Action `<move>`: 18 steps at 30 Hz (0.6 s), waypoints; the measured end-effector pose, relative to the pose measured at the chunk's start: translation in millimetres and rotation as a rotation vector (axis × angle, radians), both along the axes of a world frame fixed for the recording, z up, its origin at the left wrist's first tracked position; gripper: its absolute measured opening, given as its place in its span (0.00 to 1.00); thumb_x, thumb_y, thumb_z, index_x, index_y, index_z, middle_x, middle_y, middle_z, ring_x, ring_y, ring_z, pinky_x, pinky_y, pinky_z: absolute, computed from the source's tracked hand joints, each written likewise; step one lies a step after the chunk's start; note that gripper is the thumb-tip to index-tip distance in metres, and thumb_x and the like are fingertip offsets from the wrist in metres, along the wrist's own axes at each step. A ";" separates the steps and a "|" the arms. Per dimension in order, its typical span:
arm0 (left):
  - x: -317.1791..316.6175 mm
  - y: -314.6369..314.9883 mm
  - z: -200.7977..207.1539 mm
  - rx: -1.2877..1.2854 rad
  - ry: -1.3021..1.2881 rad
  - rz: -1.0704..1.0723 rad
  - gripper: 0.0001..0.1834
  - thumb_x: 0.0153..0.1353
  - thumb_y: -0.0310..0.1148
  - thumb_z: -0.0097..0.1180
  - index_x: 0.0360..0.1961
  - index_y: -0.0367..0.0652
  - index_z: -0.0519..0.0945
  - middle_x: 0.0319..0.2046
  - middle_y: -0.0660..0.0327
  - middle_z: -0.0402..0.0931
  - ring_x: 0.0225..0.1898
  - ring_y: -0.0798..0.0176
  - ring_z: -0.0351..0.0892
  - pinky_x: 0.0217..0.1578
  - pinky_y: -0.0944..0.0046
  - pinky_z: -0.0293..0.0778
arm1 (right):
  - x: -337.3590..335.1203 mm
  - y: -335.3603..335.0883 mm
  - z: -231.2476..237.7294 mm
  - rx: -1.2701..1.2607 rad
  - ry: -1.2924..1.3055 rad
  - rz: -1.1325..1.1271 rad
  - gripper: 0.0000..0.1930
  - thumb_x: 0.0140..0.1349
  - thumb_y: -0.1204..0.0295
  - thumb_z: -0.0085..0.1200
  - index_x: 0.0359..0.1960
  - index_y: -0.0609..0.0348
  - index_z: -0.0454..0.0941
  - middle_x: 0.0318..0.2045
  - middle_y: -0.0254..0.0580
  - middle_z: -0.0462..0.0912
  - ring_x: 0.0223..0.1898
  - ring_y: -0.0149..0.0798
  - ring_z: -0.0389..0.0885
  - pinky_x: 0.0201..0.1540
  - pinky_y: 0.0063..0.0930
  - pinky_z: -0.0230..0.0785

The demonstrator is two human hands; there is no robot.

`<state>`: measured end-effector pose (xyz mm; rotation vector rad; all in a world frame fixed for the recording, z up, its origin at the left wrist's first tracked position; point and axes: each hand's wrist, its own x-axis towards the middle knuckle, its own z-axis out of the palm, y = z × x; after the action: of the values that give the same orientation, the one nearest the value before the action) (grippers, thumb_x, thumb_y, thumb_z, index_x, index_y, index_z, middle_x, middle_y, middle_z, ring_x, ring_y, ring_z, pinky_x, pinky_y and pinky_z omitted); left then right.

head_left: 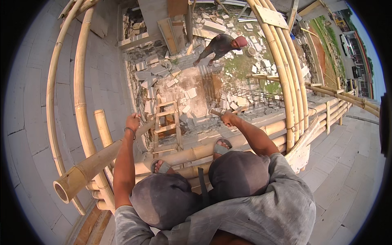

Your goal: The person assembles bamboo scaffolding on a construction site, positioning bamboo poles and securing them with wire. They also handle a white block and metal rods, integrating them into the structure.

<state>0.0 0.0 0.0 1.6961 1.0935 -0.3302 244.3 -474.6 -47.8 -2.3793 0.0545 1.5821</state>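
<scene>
I squat in sandals on a platform of bamboo poles (192,154), both arms stretched forward over its edge. My left hand (132,122), a dark band at its wrist, is closed beside the thick bamboo pole (87,167) that slants up from the lower left. What its fingers hold, if anything, is too small to make out. Out to the right, my right hand (229,118) is wrapped round a short brown wooden handle (215,112). The far end of that handle points left; the rest of the tool is unclear.
Below, a bamboo ladder (166,128) leans against the platform. Another person (222,45) in a red cap stands on ground strewn with broken light blocks (191,93). Upright bamboo poles (80,81) rise at left, with more poles (286,81) at right. A grey block wall (32,106) stands left.
</scene>
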 end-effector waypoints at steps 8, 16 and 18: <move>-26.7 -63.9 -46.5 -0.072 0.188 -0.229 0.04 0.59 0.25 0.53 0.32 0.38 0.79 0.20 0.60 0.75 0.21 0.66 0.77 0.24 0.67 0.73 | -6.3 -68.6 -155.7 0.091 -0.103 0.338 0.11 0.55 0.71 0.55 0.16 0.59 0.78 0.14 0.43 0.80 0.13 0.43 0.77 0.13 0.38 0.64; -124.2 -42.8 -129.9 0.286 0.331 -0.901 0.10 0.56 0.40 0.59 0.26 0.47 0.84 0.25 0.63 0.83 0.26 0.63 0.83 0.26 0.61 0.78 | -103.3 86.2 -14.7 0.111 0.722 -0.287 0.09 0.61 0.70 0.51 0.25 0.59 0.71 0.16 0.35 0.71 0.12 0.29 0.64 0.12 0.21 0.55; -115.5 -58.7 -117.7 0.014 0.404 -0.358 0.08 0.58 0.34 0.56 0.26 0.44 0.82 0.24 0.62 0.82 0.22 0.64 0.80 0.20 0.64 0.75 | -118.1 94.9 5.1 0.169 0.734 -0.254 0.08 0.61 0.71 0.51 0.25 0.59 0.71 0.16 0.36 0.71 0.13 0.28 0.63 0.12 0.21 0.55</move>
<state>-115.5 -58.7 -117.7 1.8857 1.0704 -0.9260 126.2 -379.7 -42.7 -1.4912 0.3379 2.1243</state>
